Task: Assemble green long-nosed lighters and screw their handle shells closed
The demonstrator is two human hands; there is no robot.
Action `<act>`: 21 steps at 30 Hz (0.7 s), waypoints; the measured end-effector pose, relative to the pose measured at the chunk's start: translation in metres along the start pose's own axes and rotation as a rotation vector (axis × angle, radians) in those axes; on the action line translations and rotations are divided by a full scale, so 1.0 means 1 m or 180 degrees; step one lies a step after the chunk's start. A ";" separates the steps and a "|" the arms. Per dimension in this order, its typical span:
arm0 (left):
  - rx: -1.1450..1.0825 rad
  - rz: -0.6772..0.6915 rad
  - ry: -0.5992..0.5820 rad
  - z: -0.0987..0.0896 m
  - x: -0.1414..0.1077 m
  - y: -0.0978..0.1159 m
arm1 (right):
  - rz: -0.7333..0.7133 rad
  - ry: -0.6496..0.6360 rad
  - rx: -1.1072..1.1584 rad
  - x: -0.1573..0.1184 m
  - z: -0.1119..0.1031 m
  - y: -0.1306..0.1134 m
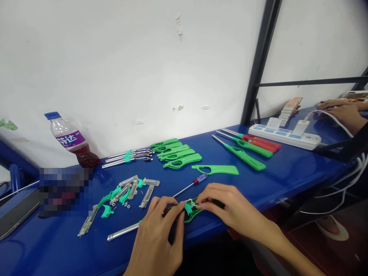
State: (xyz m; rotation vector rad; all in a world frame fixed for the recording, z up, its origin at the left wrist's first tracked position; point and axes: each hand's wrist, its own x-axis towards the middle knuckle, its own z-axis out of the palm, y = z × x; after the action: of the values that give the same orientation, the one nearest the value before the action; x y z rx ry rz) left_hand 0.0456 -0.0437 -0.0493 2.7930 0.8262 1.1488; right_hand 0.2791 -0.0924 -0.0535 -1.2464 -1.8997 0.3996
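Observation:
On the table's front part lies an opened green stick lighter (189, 219), its metal tube (123, 231) pointing left. My left hand (161, 234) is closed around the lighter's middle, with thumb and finger by the teal trigger (188, 208). My right hand (230, 201) pinches at the inside of the handle, beside a thin white wire (193, 203); what its fingertips hold is mostly hidden. Just behind the hands lies a screwdriver (200, 179) with a purple and red handle. Clear fuel tanks (147, 196) and loose teal triggers (107, 211) are scattered to the left.
Green handle shells (182, 161) and metal tubes with wires (115, 164) lie by the wall. Whole lighters (247, 158) and a white power strip (284, 137) are at right. A cola-like bottle (71, 140) and a phone (20, 214) stand left. Another person's hands (345, 109) show far right.

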 end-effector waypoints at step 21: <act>0.0123 0.0080 0.0072 0.003 0.002 0.001 | 0.0216 -0.0078 0.0005 -0.001 -0.002 -0.005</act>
State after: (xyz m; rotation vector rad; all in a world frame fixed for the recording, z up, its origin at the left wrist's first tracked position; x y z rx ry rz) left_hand 0.0491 -0.0431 -0.0504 2.8344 0.8263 1.1828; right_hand 0.2779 -0.0958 -0.0500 -1.3133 -1.8811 0.4538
